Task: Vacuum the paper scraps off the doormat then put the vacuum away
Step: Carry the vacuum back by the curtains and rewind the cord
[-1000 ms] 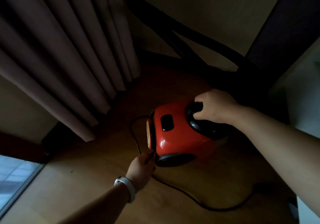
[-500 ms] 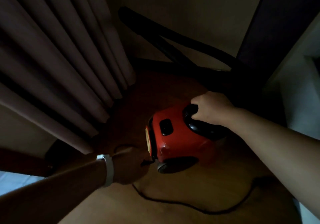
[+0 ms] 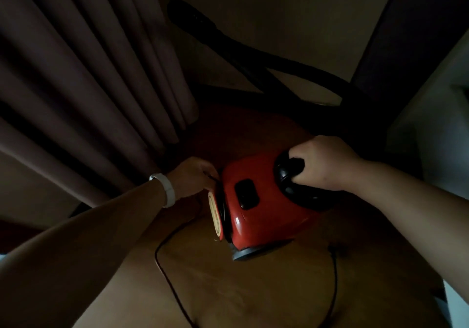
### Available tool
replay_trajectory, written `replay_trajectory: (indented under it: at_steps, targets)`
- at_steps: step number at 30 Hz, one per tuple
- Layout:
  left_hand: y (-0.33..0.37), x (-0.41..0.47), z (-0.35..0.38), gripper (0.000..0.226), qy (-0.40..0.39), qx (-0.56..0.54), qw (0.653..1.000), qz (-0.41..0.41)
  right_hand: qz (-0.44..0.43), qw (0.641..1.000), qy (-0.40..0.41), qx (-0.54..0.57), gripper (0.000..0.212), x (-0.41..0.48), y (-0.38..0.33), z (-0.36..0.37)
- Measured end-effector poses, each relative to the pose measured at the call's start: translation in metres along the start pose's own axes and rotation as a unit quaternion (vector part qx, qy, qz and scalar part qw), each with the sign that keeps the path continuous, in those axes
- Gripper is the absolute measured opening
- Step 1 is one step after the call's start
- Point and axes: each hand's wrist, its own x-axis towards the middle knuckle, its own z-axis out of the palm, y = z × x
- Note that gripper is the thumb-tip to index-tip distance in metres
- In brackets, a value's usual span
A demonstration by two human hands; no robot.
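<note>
A red canister vacuum with a black button on top sits on the wooden floor in a dim corner. My right hand grips its black carry handle. My left hand, a white band on the wrist, pinches the black power cord at the vacuum's rear, beside the round yellow-faced cord reel. The cord trails in a loop over the floor toward me. The black hose rises behind the vacuum against the wall. No doormat or paper scraps are in view.
Pleated curtains hang close on the left. A beige wall stands behind, a dark panel at the upper right and a pale cabinet side on the right. Open wooden floor lies in front.
My left hand has moved with the cord from the floor in front of the vacuum up around to its rear left side. My right hand stays on the handle.
</note>
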Motion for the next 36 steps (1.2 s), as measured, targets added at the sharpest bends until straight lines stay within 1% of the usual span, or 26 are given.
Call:
replay_trajectory:
  at_steps: [3, 5, 7, 8, 10, 12, 14, 15, 17, 19, 21, 23, 26, 27, 29, 31, 33, 34, 36]
  targets:
    - [-0.015, 0.004, 0.001, 0.029, 0.032, -0.091, 0.995, -0.031, -0.007, 1.0, 0.009, 0.009, 0.025, -0.003, 0.001, 0.0]
    - [-0.033, 0.002, 0.01, 0.026, 0.033, -0.148, 0.985, -0.081, -0.01, 1.0, 0.02, 0.014, 0.025, -0.004, 0.0, 0.0]
    - [-0.051, -0.004, 0.024, 0.021, 0.036, -0.243, 0.96, -0.136, 0.0, 0.999, 0.029, 0.02, 0.027, -0.003, -0.001, -0.001]
    - [-0.058, -0.008, 0.032, 0.018, 0.045, -0.287, 0.945, -0.148, 0.009, 0.999, 0.031, 0.025, 0.027, -0.002, -0.002, -0.001]
    - [-0.071, -0.013, 0.046, 0.017, 0.084, -0.313, 0.933, -0.154, 0.029, 0.998, 0.035, 0.032, 0.023, 0.0, -0.003, -0.001]
    - [-0.076, -0.02, 0.058, 0.03, 0.121, -0.311, 0.928, -0.163, 0.047, 0.997, 0.044, 0.041, 0.019, 0.002, -0.004, -0.001]
    - [-0.073, -0.029, 0.07, 0.049, 0.131, -0.268, 0.94, -0.168, 0.062, 0.995, 0.052, 0.057, 0.018, 0.005, -0.003, 0.001]
    - [-0.069, -0.036, 0.075, 0.053, 0.119, -0.229, 0.952, -0.161, 0.068, 0.994, 0.055, 0.063, 0.02, 0.006, -0.002, 0.001]
    - [-0.062, -0.049, 0.083, 0.048, 0.09, -0.173, 0.97, -0.146, 0.078, 0.992, 0.06, 0.073, 0.023, 0.009, -0.001, 0.002]
    - [-0.056, -0.066, 0.089, 0.041, 0.024, -0.092, 0.986, -0.138, 0.087, 0.991, 0.063, 0.074, 0.023, 0.011, -0.001, 0.003]
    - [-0.049, -0.085, 0.094, 0.037, -0.042, -0.004, 0.988, -0.148, 0.096, 0.991, 0.061, 0.069, 0.021, 0.012, -0.003, 0.003]
    - [-0.036, -0.103, 0.097, 0.028, -0.08, 0.05, 0.985, -0.146, 0.1, 0.991, 0.061, 0.063, 0.02, 0.012, -0.004, 0.003]
    - [-0.007, -0.126, 0.092, 0.019, -0.071, 0.074, 0.987, -0.122, 0.102, 0.991, 0.064, 0.061, 0.02, 0.012, -0.004, 0.004]
    - [0.001, -0.131, 0.086, 0.02, -0.061, 0.081, 0.989, -0.105, 0.102, 0.991, 0.066, 0.062, 0.02, 0.012, -0.004, 0.004]
    - [0.016, -0.136, 0.069, 0.025, -0.03, 0.124, 0.991, -0.042, 0.103, 0.99, 0.07, 0.065, 0.019, 0.011, -0.003, 0.004]
    - [0.026, -0.132, 0.054, 0.029, 0.006, 0.163, 0.987, -0.006, 0.1, 0.99, 0.072, 0.073, 0.02, 0.009, -0.002, 0.003]
    - [0.034, -0.119, 0.041, 0.033, 0.038, 0.199, 0.979, 0.01, 0.097, 0.989, 0.076, 0.081, 0.022, 0.008, -0.001, 0.001]
    - [0.04, -0.11, 0.034, 0.035, 0.038, 0.23, 0.972, 0.022, 0.095, 0.989, 0.08, 0.085, 0.023, 0.006, -0.001, 0.0]
    - [0.051, -0.094, 0.018, 0.036, 0.012, 0.315, 0.946, 0.072, 0.086, 0.989, 0.087, 0.089, 0.023, 0.004, 0.0, -0.002]
